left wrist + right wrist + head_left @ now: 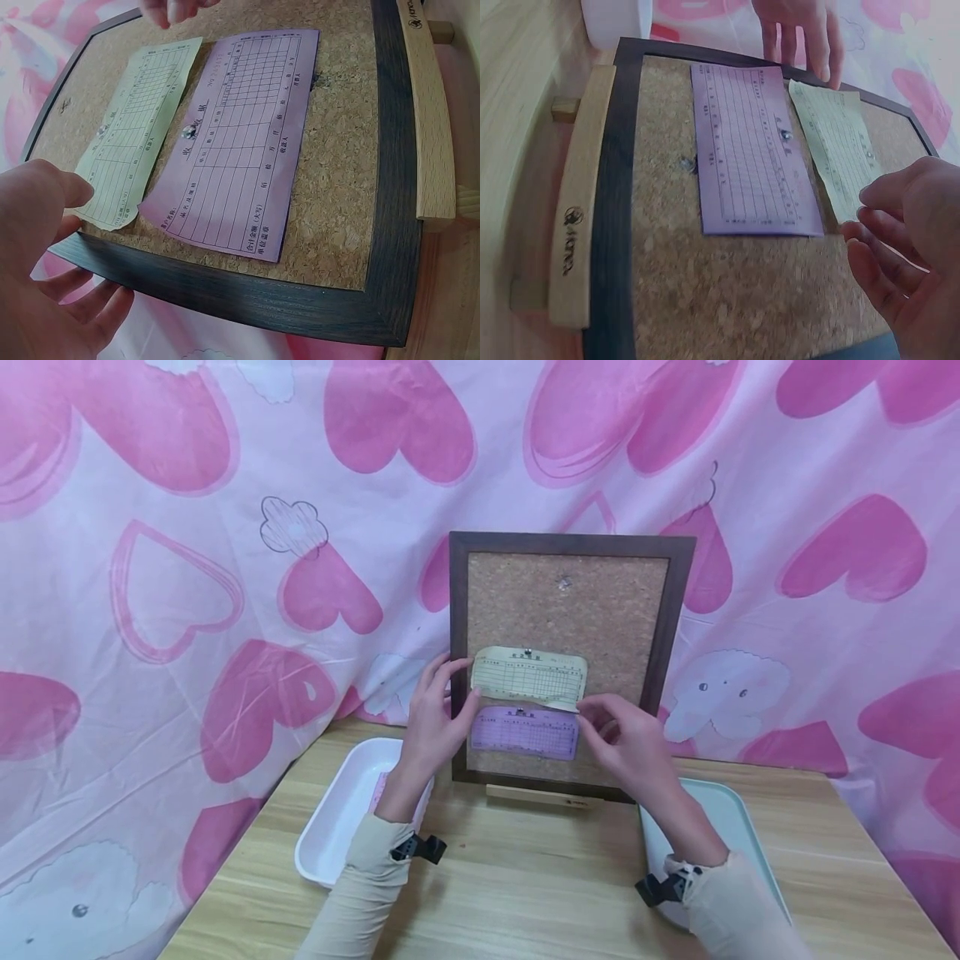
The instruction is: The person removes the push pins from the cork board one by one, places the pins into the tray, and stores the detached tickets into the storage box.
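The pale green slip (528, 675) sat on the lower half of the cork board (615, 610), held by a pin (528, 652) at the middle of its top edge. I judged it thin paper, nearly weightless and limp, quick to crease or to tear at the pin hole; a light pinch on a bottom corner, well clear of the pin, seemed the soundest hold, and a sideways tug the worst. On my feed the right hand (630, 739) had just such a hold: thumb and fingertips pinched the slip's lower right corner, which curled off the board. The left hand (435, 714) was by the board's left side, thumb and forefinger spread apart at the slip's left edge (how hard they bore on the paper, I couldn't tell from afar). The two hands were well apart, with the slip between them.

Directly under it on the board hung the purple slip (525, 733), with its own pin at the top. A dark frame (459, 610) ran round the board, and a pale wooden bar (543, 797) lay along its foot. Farther out, on the wooden table (525, 877), I had a white tray (330, 818) to the board's left, with a pink slip (381, 787) inside, and a mint tray (731, 814) to its right. Behind the board hung a pink heart-print cloth (855, 552).
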`<state>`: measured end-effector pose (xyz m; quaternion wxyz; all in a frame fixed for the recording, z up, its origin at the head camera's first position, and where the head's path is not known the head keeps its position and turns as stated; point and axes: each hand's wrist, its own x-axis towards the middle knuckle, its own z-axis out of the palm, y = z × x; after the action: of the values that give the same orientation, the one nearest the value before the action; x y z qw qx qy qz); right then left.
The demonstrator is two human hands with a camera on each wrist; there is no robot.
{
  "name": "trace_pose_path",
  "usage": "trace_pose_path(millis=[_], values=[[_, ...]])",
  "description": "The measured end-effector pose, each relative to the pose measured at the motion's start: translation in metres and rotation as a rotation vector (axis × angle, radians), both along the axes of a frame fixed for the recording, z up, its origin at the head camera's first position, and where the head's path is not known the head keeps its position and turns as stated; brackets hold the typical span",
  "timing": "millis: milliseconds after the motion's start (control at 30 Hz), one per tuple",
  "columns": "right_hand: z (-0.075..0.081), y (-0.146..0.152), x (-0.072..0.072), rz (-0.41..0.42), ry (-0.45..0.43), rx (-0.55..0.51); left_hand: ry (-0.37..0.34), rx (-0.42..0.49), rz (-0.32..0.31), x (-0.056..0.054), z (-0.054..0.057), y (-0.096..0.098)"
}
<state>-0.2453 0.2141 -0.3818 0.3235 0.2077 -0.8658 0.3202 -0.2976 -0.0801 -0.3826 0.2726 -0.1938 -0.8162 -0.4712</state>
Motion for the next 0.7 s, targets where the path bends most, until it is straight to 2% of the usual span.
trace_pose_path(millis=[300,700], values=[[0.012,-0.021,-0.012,-0.009,-0.003,0.013,0.009,-0.003,0.009,-0.003,-0.002,0.001],[0.013,-0.04,-0.027,-0.027,0.027,0.044,0.011,-0.018,0.023,-0.003,-0.001,0.002]])
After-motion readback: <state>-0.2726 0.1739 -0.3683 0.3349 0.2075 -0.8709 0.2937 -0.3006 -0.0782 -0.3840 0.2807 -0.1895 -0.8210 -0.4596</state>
